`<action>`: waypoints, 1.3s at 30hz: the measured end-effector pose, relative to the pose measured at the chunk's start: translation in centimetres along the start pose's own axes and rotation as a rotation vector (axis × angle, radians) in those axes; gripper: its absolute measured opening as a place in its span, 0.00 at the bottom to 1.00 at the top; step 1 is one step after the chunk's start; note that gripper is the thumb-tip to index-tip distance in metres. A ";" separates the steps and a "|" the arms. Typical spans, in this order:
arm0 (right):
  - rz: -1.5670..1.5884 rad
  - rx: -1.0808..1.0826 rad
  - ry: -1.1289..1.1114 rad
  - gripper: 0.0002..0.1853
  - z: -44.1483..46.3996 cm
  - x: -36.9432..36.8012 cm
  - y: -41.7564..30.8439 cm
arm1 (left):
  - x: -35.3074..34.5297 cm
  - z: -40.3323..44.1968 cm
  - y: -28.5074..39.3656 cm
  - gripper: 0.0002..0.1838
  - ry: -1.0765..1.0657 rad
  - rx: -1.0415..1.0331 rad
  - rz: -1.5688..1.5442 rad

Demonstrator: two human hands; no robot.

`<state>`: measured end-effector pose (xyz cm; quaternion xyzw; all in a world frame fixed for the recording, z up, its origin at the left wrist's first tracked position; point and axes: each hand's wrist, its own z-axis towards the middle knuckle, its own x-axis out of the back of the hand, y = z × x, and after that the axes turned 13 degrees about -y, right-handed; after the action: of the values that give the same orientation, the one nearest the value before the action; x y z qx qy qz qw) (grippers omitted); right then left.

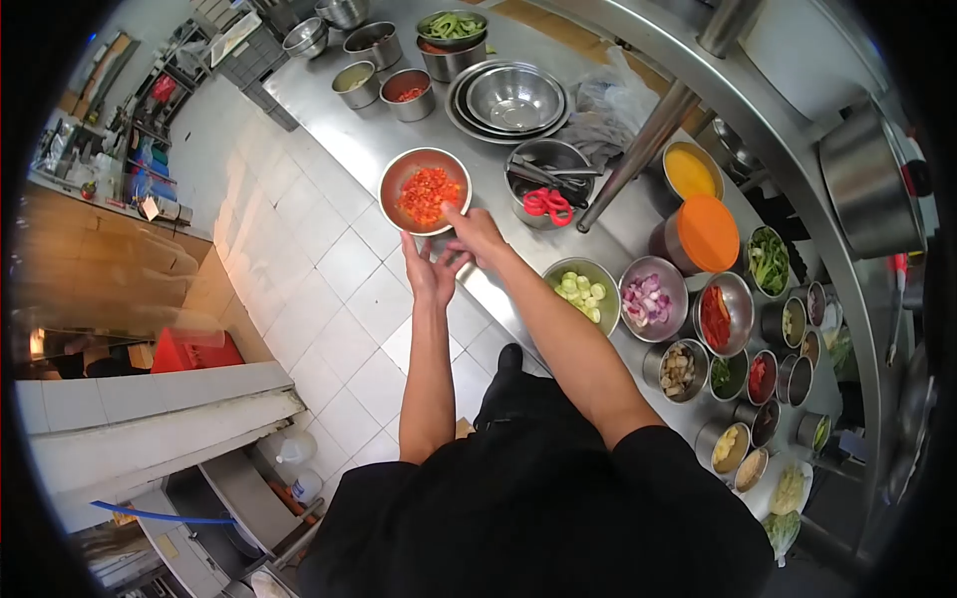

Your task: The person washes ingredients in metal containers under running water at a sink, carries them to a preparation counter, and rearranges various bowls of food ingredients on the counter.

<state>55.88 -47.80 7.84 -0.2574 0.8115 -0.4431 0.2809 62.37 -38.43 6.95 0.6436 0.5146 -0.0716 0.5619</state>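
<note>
- Your black shirt (538, 508) fills six o'clock.
- Round bowl (421, 159), eleven o'clock, opens upward.
- Your right hand (482, 239) pinches its rim; left hand (431, 275), fingers spread, contact unclear.

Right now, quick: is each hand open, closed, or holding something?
Left hand: open, at the round silver metal bowl of chopped red pieces.
Right hand: at that bowl's rim; grip can't be told.

Round metal bowl (400, 170), bright rim, mouth upward, at the edge of the steel table (339, 122). Chopped red bits (427, 193) (some nearer orange) lie loosely heaped across its bottom; inner wall bare above them.
</note>
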 end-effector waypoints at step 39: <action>-0.775 -0.586 1.092 0.12 -55.0 15.4 19.6 | -22.9 -25.5 -22.9 0.24 -2.186 -0.544 1.142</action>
<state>3.99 -17.18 12.15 -0.3331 0.7719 -0.3403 -0.4212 22.45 -35.17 16.54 0.2424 -0.5700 -0.2047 0.7579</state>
